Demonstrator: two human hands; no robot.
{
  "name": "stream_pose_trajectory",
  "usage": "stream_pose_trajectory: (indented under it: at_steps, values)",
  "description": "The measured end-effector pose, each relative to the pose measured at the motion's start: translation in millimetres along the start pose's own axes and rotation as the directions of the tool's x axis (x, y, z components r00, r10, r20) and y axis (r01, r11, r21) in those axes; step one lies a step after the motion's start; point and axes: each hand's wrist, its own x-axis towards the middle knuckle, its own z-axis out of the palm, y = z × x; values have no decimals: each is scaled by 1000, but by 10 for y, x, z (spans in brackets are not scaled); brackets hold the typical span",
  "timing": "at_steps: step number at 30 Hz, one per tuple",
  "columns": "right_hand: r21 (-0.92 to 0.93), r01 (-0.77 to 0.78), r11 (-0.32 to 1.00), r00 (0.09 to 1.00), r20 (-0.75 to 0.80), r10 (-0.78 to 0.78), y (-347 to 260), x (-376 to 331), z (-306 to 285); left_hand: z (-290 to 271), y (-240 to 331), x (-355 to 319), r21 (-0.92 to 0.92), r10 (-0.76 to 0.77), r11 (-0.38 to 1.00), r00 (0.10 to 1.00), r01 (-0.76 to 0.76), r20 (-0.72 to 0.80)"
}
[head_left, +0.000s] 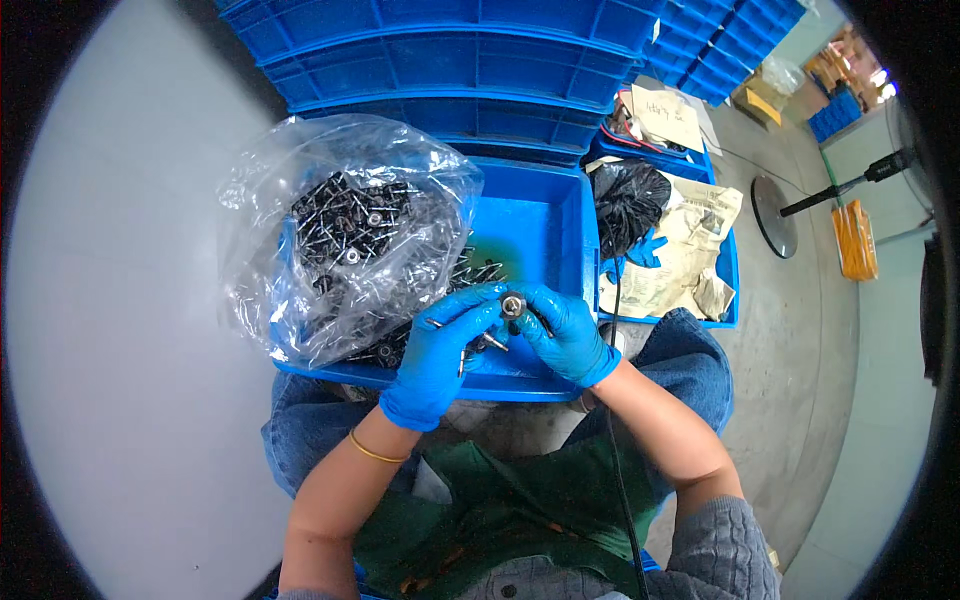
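My left hand (432,352) and my right hand (574,340), both in blue gloves, meet over the near side of a blue crate (535,215). Between their fingertips is a small metal part (512,306), its round dark end with a bright centre facing up. Thin silvery shafts of more parts (492,342) stick out from under the closed left fingers. At the left, a clear plastic bag (420,165) lies open in the crate, full of dark round-headed parts with metal shafts (350,225). Similar loose parts (480,272) lie beside the bag.
Stacked blue crates (430,75) rise behind the work crate. To the right, another blue crate holds brown paper (690,245) and a black plastic bag (628,200). A black cable (617,440) hangs down in front of me. A stand with a round base (775,217) is farther right.
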Motion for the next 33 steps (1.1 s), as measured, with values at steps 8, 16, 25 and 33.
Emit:
stream_pose_trajectory:
  at_steps: [8, 16, 25, 33]
  values:
    - [5, -26, 1000, 999, -20, 26, 61, -23, 17, 41, 47, -17, -66, -74, 995, 997, 75, 25]
    - [-306, 126, 944, 990, 103, -99, -4, 70, -82, 62, 99, -36, 78, -7, 997, 989, 19, -148]
    - [-441, 302, 845, 953, 105, -285, -121, 129, -297, -48, -73, 36, -26, -71, 997, 988, 68, -134]
    - [235, -61, 970, 982, -158, 100, -80, 72, -98, -7, -179, -20, -144, 58, 989, 991, -40, 122]
